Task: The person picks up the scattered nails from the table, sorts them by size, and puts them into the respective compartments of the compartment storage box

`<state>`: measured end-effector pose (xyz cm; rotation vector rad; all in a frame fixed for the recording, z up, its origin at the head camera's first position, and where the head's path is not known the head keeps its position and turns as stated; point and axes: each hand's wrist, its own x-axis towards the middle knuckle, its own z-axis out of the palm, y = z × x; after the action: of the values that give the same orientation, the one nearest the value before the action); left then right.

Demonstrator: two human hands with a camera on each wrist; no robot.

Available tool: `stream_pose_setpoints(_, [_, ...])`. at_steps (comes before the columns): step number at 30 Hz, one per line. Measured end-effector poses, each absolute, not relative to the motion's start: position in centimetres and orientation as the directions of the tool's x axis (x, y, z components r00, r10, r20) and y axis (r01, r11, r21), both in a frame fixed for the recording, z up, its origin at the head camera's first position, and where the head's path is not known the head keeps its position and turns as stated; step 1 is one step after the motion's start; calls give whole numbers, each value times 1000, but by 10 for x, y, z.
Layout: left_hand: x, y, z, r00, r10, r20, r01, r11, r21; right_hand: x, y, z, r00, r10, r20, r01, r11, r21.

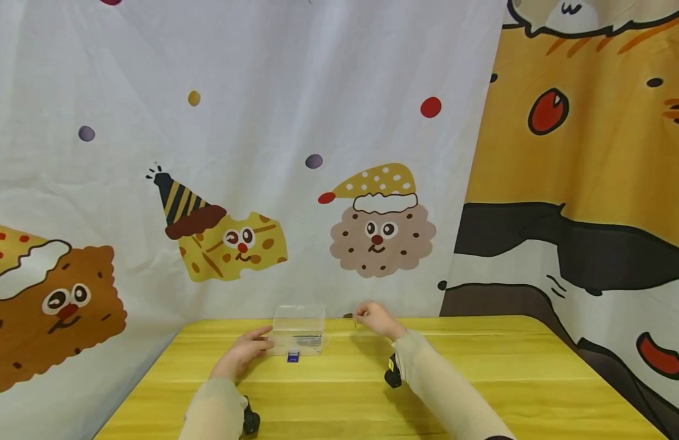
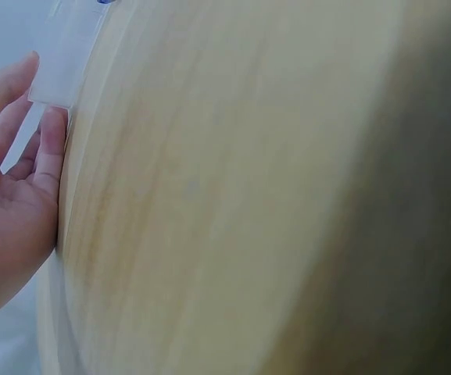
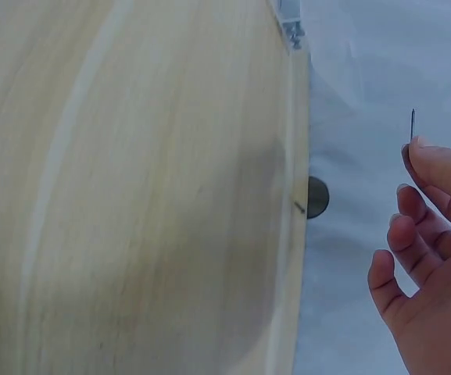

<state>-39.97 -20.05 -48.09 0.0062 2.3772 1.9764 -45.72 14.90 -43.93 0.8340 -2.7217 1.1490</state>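
A clear plastic box (image 1: 299,330) with its lid raised stands at the far middle of the yellow table (image 1: 482,366). My left hand (image 1: 250,349) lies flat beside it, its straight fingers (image 2: 51,137) touching the box's (image 2: 65,66) left side. My right hand (image 1: 372,318) hovers just right of the box near the table's back edge. In the right wrist view its (image 3: 432,234) thumb and forefinger pinch a thin dark metal pin (image 3: 412,125). A small blue piece (image 1: 293,357) lies on the table in front of the box.
A cartoon-printed curtain (image 1: 317,122) hangs directly behind the table's back edge. Small metal parts show in the box corner (image 3: 291,31). A tiny dark bit (image 3: 299,207) lies at the table's back edge. Black wrist devices (image 1: 393,373) sit on both forearms.
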Motion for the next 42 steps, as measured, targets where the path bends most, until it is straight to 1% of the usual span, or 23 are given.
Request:
stream_pose_setpoints(6, [-397,-203,-480,-999,29,-46,-39,196,980,-457,137,-434,-826,-501,259,-533,542,-650])
stream_pose_setpoints(20, [-395,-205,-477,-999,22,-38,-32,198,980,-457,121,-425,-816,-521,251,-541,536,-648])
stream_pose_setpoints(27, [-393,-201,-475,-998,52,-32,-21,193,981,-451,110,-429,-820,-523,233,-526,528,-666])
stream_pose_setpoints(31, [-393,-200,-476,-998,51,-35,-25,190,981,-449,104,-434,-820,-531,214,-521,540,-661])
stream_pose_setpoints(42, [-396,-200,-478,-998,57,-34,-24,173,985,-443,85,-443,-805,-555,212,-544,545,-638])
